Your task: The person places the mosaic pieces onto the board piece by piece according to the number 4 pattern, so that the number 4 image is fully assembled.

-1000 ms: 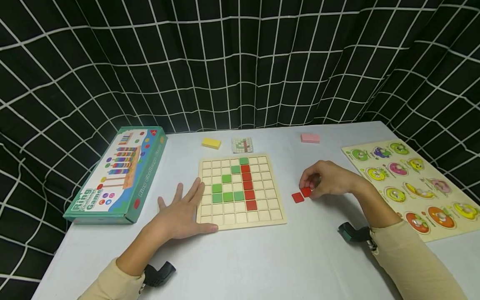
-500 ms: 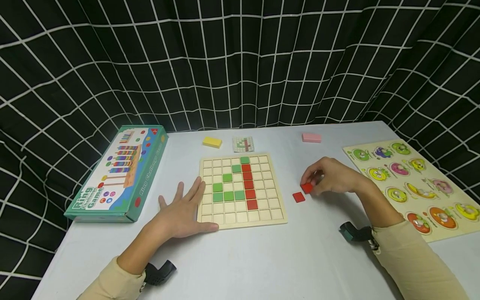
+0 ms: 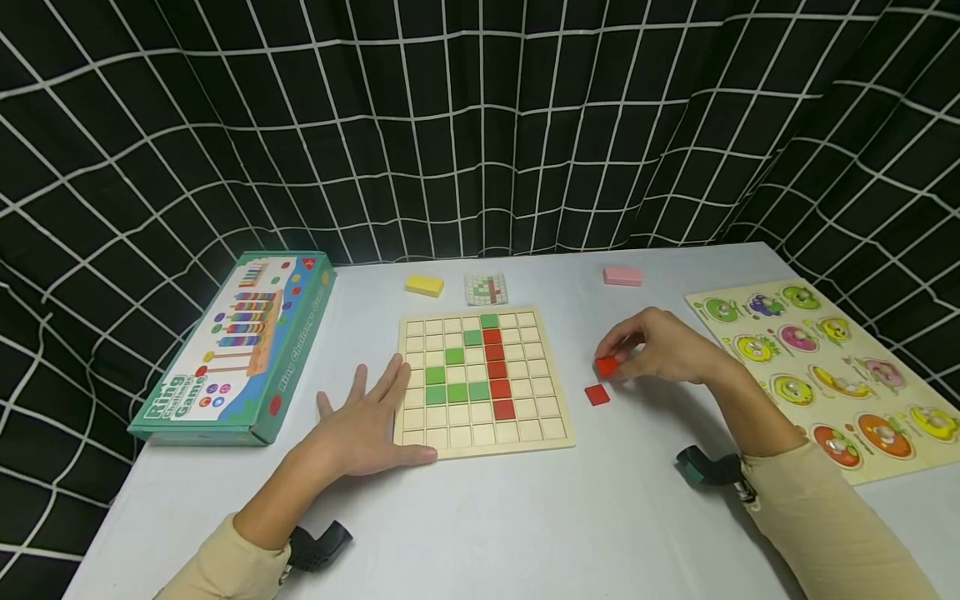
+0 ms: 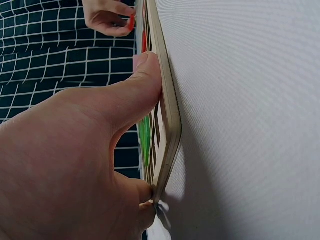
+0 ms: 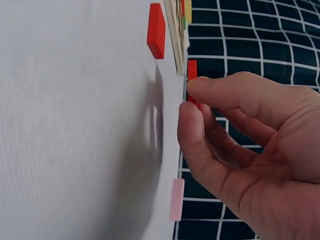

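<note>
Nearest the person, the left hand (image 3: 365, 433) lay flat on the white surface (image 3: 487, 525), its fingers (image 3: 386, 385) spread and straight, thumb pressed along the near-left edge of the wooden grid board (image 3: 482, 382), as the left wrist view also showed. To the right of the board, the right hand (image 3: 660, 350) hovered just above the surface with its fingers (image 5: 220, 95) curled, thumb and forefinger pinching a small red tile (image 3: 606, 365) by its edges; the tile was lifted clear of the surface. Just beneath and slightly nearer lay a second red tile (image 3: 597, 394), flat and apart from the hand. What mattered was the direction: the board lay to the left of the held tile, with a strip of bare surface between, and the red column (image 3: 495, 371) on the grid ran away from the person, beside a stepped patch of green tiles (image 3: 453, 375). The empty cells near the red column sat closer to the right hand than to the left, which only steadied the board. Farther back lay a yellow block (image 3: 423, 285), a small pattern card (image 3: 487, 289) and a pink block (image 3: 622, 276). A ring game box (image 3: 236, 350) stood to the left, a fruit puzzle board (image 3: 821, 367) to the right, and a black gridded curtain (image 3: 480, 125) hung behind.
</note>
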The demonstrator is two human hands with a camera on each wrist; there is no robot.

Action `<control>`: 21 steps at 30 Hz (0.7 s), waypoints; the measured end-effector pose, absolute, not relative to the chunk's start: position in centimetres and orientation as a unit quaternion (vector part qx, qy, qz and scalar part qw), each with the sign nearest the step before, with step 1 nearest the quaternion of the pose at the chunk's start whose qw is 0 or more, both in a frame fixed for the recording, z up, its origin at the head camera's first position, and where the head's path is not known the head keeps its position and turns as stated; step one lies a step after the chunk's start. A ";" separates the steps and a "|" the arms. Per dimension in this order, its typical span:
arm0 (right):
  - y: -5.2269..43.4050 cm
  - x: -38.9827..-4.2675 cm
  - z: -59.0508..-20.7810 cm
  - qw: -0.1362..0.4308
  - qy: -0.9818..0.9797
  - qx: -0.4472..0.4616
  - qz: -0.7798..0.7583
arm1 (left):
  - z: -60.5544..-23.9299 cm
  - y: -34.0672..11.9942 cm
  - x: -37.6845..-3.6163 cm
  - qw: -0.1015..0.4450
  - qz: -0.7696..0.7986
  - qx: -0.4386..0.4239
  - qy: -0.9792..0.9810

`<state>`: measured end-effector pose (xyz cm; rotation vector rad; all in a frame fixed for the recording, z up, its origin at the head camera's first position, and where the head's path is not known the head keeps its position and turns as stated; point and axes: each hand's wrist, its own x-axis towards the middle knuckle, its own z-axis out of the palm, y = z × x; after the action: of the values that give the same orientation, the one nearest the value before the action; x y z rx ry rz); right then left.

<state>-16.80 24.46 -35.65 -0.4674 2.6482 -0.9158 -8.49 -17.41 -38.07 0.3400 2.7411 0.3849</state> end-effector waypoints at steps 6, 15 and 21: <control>23.7 -16.5 -35.4 0.147 0.920 -0.163 -0.324 | -38.2 -17.5 -8.5 0.176 0.133 0.120 0.968; 22.5 -15.8 -35.4 0.151 0.916 -0.158 -0.335 | -38.2 -17.4 -8.5 0.175 0.131 0.122 0.968; 21.5 -15.3 -35.5 0.157 0.912 -0.153 -0.347 | -38.0 -17.4 -8.5 0.174 0.131 0.121 0.968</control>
<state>-15.31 21.51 -35.45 -0.4366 2.6096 -0.9921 -8.50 -17.37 -38.05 0.3441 2.7446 0.3715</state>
